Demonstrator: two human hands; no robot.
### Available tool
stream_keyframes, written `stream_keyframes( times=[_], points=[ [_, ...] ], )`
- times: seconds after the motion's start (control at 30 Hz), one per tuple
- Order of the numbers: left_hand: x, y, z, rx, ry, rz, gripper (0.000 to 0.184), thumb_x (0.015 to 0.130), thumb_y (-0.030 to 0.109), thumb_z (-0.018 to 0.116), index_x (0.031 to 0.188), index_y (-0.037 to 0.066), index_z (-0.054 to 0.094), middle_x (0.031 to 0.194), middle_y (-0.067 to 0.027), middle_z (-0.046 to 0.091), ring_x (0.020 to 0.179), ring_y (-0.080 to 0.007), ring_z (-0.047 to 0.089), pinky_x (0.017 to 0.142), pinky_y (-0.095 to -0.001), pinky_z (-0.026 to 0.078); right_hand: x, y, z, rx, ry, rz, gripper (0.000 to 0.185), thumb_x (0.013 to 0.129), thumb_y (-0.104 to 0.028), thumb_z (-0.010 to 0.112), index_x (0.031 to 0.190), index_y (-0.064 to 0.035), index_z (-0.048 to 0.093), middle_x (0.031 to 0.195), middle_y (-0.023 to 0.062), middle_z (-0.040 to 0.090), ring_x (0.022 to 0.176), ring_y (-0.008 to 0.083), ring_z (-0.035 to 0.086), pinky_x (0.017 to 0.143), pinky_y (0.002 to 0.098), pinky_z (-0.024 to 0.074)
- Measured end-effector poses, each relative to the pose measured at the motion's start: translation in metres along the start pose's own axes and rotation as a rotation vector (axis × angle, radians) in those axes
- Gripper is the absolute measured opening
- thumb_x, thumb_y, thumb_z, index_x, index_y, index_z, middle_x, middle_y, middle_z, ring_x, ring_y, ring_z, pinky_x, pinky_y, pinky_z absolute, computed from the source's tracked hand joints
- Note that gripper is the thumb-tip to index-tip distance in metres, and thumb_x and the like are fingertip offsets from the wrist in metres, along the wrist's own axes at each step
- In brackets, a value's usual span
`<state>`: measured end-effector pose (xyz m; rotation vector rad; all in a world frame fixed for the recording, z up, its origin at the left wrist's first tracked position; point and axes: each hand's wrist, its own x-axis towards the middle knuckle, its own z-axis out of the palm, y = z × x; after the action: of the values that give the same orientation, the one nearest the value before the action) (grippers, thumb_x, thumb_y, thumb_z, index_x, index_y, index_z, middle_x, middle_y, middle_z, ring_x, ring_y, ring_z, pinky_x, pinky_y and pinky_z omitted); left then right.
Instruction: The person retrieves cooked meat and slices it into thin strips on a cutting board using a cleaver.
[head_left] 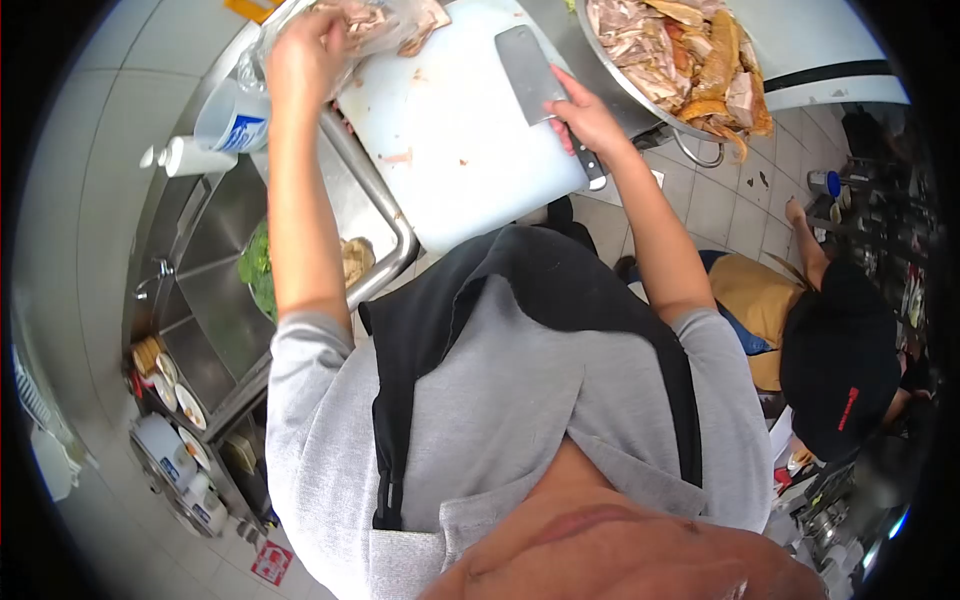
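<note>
Over the cutting board (450, 140), the cleaver (522, 70) is clamped in the right hand (592, 122); its edge is best held clear of the left hand (302, 60). The bag of meat (380, 25) is located at the board's far-left corner; left-hand closure cannot be determined.

The person wears a heather-grey shirt (500, 410) with short sleeves, the left sleeve (310, 350) and right sleeve (700, 330) both ending above the elbow. Its collar (480, 515) is the same grey and lies open at the neck. Over it goes a black apron (530, 270), its loose top edge curving across the chest, with a black strap over each shoulder; the left strap (393, 450) carries a small dark slider (389, 500). Left hand (303, 60) and right hand (590, 122) are bare.
</note>
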<state>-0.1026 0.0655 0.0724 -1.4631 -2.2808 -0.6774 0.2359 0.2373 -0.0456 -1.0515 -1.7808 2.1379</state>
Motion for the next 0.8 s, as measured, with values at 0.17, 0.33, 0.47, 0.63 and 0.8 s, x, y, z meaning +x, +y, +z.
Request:
stream_keyframes(
  times=[0.17, 0.33, 0.47, 0.63, 0.8],
  points=[
    [0.004, -0.007, -0.015, 0.133, -0.104, -0.039, 0.033, 0.090, 0.023, 0.070, 0.119, 0.008, 0.073, 0.114, -0.0200, 0.072, 0.105, -0.0390, 0.068, 0.091, -0.0452, 0.054, -0.003, -0.002, 0.001, -0.031, 0.007, 0.000, 0.073, 0.099, -0.013, 0.060, 0.165, -0.0200, 0.031, 0.072, 0.0019, 0.056, 0.049, 0.0119, 0.050, 0.045, 0.0297, 0.0419],
    [-0.094, 0.016, 0.004, 0.026, -0.726, -0.038, 0.037, 0.086, 0.028, 0.076, 0.118, 0.012, 0.075, 0.112, -0.0134, 0.075, 0.098, -0.0313, 0.073, 0.088, -0.0414, 0.056, 0.001, 0.005, -0.001, -0.002, -0.011, -0.017, 0.073, 0.099, -0.014, 0.060, 0.165, -0.0203, 0.031, 0.073, 0.0017, 0.055, 0.049, 0.0114, 0.050, 0.045, 0.0293, 0.0414],
    [-0.146, 0.044, 0.023, -0.025, -0.753, -0.162, 0.026, 0.085, 0.026, 0.071, 0.105, 0.009, 0.074, 0.103, -0.0154, 0.075, 0.094, -0.0356, 0.072, 0.083, -0.0447, 0.056, -0.002, -0.002, 0.000, -0.046, 0.003, -0.008, 0.073, 0.099, -0.016, 0.060, 0.165, -0.0201, 0.031, 0.073, 0.0016, 0.055, 0.050, 0.0112, 0.050, 0.045, 0.0295, 0.0414],
    [-0.155, 0.044, 0.037, 0.018, -0.673, -0.193, 0.016, 0.083, 0.021, 0.065, 0.088, 0.006, 0.070, 0.085, -0.0190, 0.072, 0.082, -0.0410, 0.069, 0.073, -0.0497, 0.054, -0.001, 0.001, -0.002, -0.036, 0.012, -0.011, 0.073, 0.099, -0.016, 0.061, 0.165, -0.0200, 0.031, 0.072, 0.0017, 0.056, 0.049, 0.0109, 0.051, 0.045, 0.0296, 0.0425],
    [-0.124, 0.042, 0.024, -0.018, -0.458, -0.130, 0.015, 0.085, 0.020, 0.068, 0.089, 0.006, 0.069, 0.084, -0.0183, 0.071, 0.081, -0.0387, 0.070, 0.073, -0.0469, 0.055, 0.003, 0.006, -0.006, -0.010, -0.014, -0.015, 0.077, 0.097, -0.014, 0.063, 0.166, -0.0177, 0.028, 0.071, 0.0040, 0.056, 0.047, 0.0132, 0.052, 0.044, 0.0317, 0.0442]
  ],
)
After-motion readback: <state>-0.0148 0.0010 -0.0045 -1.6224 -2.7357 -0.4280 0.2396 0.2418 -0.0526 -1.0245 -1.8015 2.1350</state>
